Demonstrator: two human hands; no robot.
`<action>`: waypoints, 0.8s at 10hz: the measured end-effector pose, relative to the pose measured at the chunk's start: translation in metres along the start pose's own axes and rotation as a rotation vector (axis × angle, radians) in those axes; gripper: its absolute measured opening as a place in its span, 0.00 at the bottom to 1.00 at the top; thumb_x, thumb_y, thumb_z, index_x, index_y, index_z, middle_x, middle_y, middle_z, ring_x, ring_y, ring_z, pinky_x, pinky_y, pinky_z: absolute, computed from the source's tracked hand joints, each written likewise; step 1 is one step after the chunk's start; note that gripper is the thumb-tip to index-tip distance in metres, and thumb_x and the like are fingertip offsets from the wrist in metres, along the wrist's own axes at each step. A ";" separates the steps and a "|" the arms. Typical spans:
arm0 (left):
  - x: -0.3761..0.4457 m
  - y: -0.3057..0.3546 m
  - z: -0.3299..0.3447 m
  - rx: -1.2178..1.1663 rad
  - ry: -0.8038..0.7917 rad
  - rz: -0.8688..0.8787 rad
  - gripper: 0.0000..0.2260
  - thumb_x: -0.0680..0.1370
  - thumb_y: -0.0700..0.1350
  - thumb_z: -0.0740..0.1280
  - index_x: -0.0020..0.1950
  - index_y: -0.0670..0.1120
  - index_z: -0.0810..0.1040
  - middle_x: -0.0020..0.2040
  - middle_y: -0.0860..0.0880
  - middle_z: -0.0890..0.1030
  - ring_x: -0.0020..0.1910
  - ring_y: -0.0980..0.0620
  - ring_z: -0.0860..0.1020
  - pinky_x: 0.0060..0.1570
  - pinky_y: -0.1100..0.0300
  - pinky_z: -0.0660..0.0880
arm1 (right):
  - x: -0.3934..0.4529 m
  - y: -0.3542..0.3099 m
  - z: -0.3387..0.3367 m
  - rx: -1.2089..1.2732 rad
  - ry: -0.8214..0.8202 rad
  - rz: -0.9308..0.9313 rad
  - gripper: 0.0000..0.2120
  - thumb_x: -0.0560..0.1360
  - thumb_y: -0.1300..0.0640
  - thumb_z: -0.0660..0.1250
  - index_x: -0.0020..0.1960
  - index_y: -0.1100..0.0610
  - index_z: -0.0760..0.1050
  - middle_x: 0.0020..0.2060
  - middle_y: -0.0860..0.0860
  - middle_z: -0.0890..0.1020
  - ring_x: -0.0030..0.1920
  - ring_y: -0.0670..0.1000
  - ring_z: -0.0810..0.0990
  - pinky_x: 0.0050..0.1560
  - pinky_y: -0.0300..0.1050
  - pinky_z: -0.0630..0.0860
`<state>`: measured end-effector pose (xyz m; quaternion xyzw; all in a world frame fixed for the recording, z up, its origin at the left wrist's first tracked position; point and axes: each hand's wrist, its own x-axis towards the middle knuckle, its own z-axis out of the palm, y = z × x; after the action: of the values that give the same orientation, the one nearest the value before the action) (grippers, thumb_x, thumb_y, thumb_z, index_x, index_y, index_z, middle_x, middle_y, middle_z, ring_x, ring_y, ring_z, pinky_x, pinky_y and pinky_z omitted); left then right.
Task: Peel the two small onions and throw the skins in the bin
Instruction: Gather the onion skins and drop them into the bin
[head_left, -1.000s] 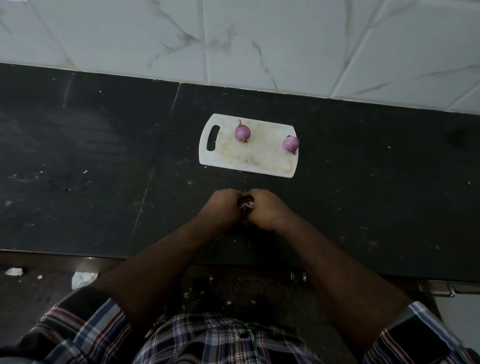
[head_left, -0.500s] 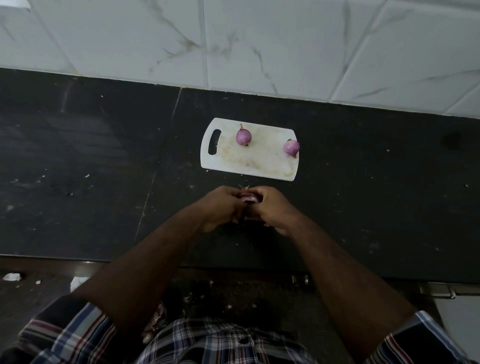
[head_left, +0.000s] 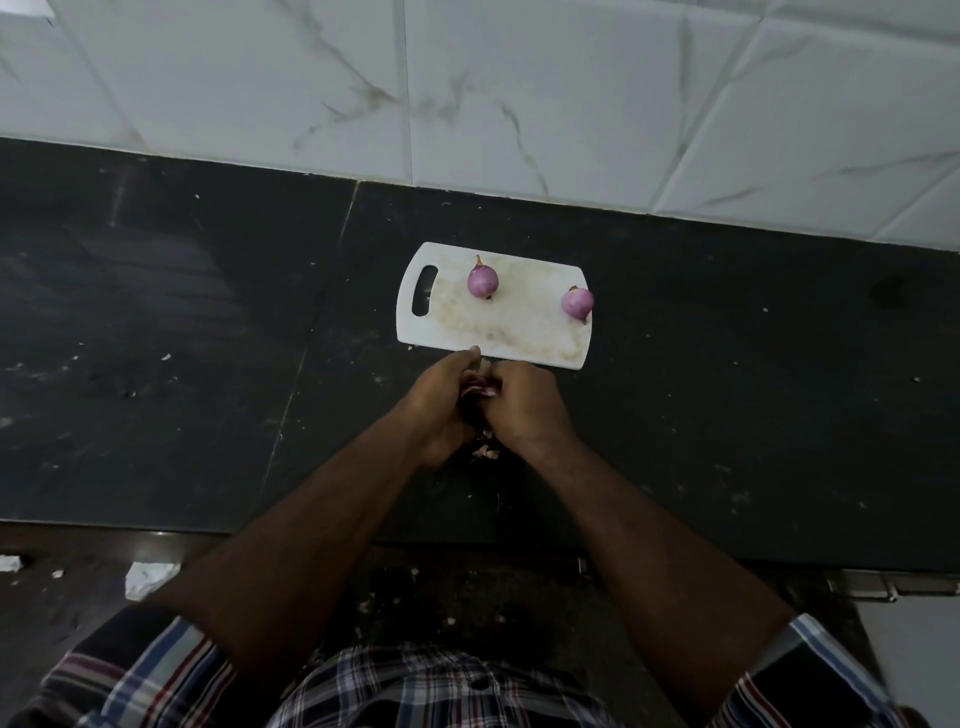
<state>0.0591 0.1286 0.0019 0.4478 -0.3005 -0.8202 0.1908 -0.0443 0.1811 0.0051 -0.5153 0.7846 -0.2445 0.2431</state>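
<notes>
Two small purple onions lie on a white cutting board (head_left: 447, 332): one onion (head_left: 482, 280) near the board's middle, the other onion (head_left: 576, 302) at its right edge. Just in front of the board, my left hand (head_left: 441, 402) and my right hand (head_left: 522, 405) are pressed together over the black counter, both closed around a bunch of reddish onion skins (head_left: 480, 388). A few skin scraps (head_left: 485, 451) lie on the counter under my wrists. No bin is in view.
The black stone counter (head_left: 182, 338) runs left to right, backed by a white marbled tile wall (head_left: 519, 104). Its front edge is just above my shirt. White scraps (head_left: 148, 578) lie on the dark floor at lower left.
My joined hands have moved forward, closer to the cutting board's front edge, still gripping the skins. The onions have not moved.
</notes>
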 end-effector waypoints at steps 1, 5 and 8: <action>0.000 0.003 0.001 -0.017 0.042 0.014 0.18 0.83 0.52 0.60 0.57 0.38 0.80 0.44 0.42 0.83 0.41 0.47 0.82 0.43 0.53 0.80 | 0.004 -0.001 -0.006 0.032 -0.003 -0.001 0.07 0.73 0.58 0.71 0.49 0.56 0.84 0.41 0.53 0.85 0.42 0.51 0.83 0.42 0.43 0.78; 0.007 -0.003 0.007 -0.321 0.041 0.092 0.16 0.82 0.38 0.53 0.38 0.42 0.73 0.35 0.46 0.75 0.30 0.52 0.78 0.34 0.62 0.77 | -0.011 -0.031 -0.004 -0.039 -0.099 -0.111 0.16 0.77 0.53 0.62 0.63 0.55 0.74 0.58 0.54 0.77 0.61 0.54 0.74 0.63 0.54 0.74; 0.006 -0.007 0.020 -0.222 -0.021 0.259 0.33 0.85 0.39 0.49 0.28 0.52 0.83 0.24 0.59 0.79 0.25 0.63 0.79 0.26 0.70 0.75 | -0.011 -0.031 0.008 -0.200 0.207 -0.153 0.19 0.80 0.48 0.50 0.55 0.51 0.79 0.55 0.49 0.79 0.62 0.50 0.73 0.69 0.55 0.61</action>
<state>0.0385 0.1369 0.0025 0.3726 -0.2651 -0.8217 0.3403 -0.0139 0.1794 0.0199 -0.5671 0.7844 -0.2349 0.0893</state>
